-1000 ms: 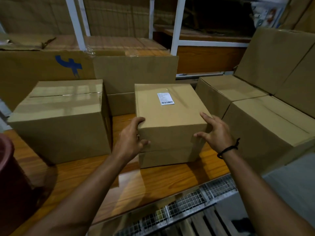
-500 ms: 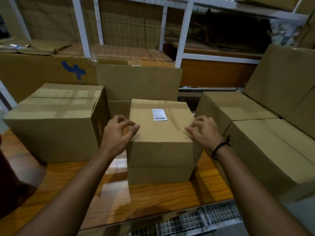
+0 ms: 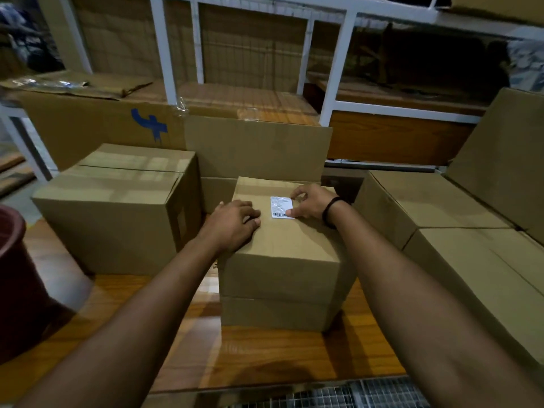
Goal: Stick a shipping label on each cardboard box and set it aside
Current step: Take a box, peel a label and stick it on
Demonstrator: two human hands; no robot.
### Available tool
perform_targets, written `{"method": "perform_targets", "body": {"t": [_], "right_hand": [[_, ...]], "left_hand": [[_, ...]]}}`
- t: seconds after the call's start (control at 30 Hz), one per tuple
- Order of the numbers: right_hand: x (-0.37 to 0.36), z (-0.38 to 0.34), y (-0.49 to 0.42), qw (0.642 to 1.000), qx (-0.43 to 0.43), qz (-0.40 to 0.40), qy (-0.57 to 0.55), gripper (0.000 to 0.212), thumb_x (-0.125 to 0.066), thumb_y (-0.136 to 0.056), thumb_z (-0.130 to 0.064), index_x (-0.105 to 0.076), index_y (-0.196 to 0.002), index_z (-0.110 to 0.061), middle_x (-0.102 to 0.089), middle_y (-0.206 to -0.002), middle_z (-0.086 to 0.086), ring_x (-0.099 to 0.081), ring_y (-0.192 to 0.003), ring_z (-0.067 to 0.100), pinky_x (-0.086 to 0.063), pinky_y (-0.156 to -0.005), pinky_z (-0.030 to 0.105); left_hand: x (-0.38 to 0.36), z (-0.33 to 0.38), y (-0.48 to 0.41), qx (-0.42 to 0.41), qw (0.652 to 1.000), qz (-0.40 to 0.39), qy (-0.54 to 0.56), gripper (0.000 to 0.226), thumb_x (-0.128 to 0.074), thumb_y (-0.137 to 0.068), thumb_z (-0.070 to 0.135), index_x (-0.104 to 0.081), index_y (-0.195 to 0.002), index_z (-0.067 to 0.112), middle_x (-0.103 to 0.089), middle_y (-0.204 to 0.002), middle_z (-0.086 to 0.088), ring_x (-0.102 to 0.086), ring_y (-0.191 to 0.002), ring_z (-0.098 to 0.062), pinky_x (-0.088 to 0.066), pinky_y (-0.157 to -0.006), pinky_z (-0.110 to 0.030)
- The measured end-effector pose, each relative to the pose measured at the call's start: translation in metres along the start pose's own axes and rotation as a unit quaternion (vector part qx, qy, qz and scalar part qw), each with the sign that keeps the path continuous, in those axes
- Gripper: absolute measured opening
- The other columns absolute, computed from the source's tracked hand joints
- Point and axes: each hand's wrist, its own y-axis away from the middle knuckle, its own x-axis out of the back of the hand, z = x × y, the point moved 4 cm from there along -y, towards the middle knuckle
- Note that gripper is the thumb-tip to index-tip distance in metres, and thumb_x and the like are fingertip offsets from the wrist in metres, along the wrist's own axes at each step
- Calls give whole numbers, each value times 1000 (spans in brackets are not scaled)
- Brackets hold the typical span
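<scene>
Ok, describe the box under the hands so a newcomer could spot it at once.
On the wooden table, between the larger taped box on the left and the row of boxes on the right, stands a smaller cardboard box. The left hand and the right hand rest on its top. Only it shows a white barcode label.

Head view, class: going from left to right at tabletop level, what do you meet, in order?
Dark red bin → taped box → left hand → shipping label → right hand → plain boxes.
</scene>
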Motion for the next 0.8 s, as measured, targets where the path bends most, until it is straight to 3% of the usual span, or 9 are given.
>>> {"method": "perform_targets", "body": {"t": [0.1, 0.33, 0.47, 0.57, 0.63, 0.7, 0.8], "right_hand": [[-1, -2, -5, 999, -21, -5, -32, 50, -87, -68, -30, -55, -104, -20, -64, -89, 2, -57, -75, 16, -43, -63, 28], [2, -3, -7, 998, -38, -27, -37, 49, -85, -71, -24, -59, -111, -14, -62, -97, 2, -52, -73, 10, -51, -85, 36], [1, -5, -6, 998, -43, -32, -42, 51, -85, -71, -23, -58, -114, -15, -60, -108, 2, -54, -82, 12, -52, -91, 39], [0, -5, -5, 997, -38, -31, -53, 52, -84, -72, -19, -58, -117, -16, -58, -115, -1, -54, -81, 12, -53, -78, 36], [1, -8, -7, 999, -27, -31, -32, 60, -84, -73, -21, -55, -126, -21, -49, -117, -4, -50, -88, 14, -44, -73, 30], [2, -11, -9, 999, -15, -40, 2, 58, -83, -74, -24, -55, -125, -27, -50, -121, 0, -48, -96, 16, -41, -75, 29], [1, -25, -14, 994, 18, -88, 58, 61, -79, -76, -25, -49, -128, -37, -51, -116, 0, -52, -101, 20, -48, -81, 35]], "left_hand": [[0, 1, 2, -3, 1000, -1, -3, 38, -45, -100, 39, -58, -133, 24, -43, -150, -1, -33, -140, -15, -13, -116, -46], [0, 0, 1, -4, 1000, -1, 1, 39, -44, -101, 39, -57, -135, 25, -41, -151, 0, -31, -141, -15, -12, -117, -45], [0, -1, 2, -5, 1000, -2, 8, 40, -44, -101, 39, -56, -136, 25, -40, -152, 0, -30, -142, -15, -10, -117, -44], [-1, -1, 1, -13, 1000, 0, 14, 39, -45, -101, 38, -57, -135, 24, -42, -151, -1, -30, -142, -15, -11, -117, -45], [-1, -2, 1, -14, 1000, 1, 16, 39, -45, -101, 38, -57, -134, 24, -42, -151, -1, -30, -142, -16, -11, -117, -46], [-1, -3, 1, -17, 1000, 1, 15, 39, -44, -100, 38, -57, -134, 24, -42, -150, -1, -31, -141, -16, -12, -117, -45], [0, -6, 3, -13, 1000, 4, 13, 39, -43, -100, 39, -56, -135, 25, -42, -151, 0, -31, -141, -16, -11, -118, -45]]}}
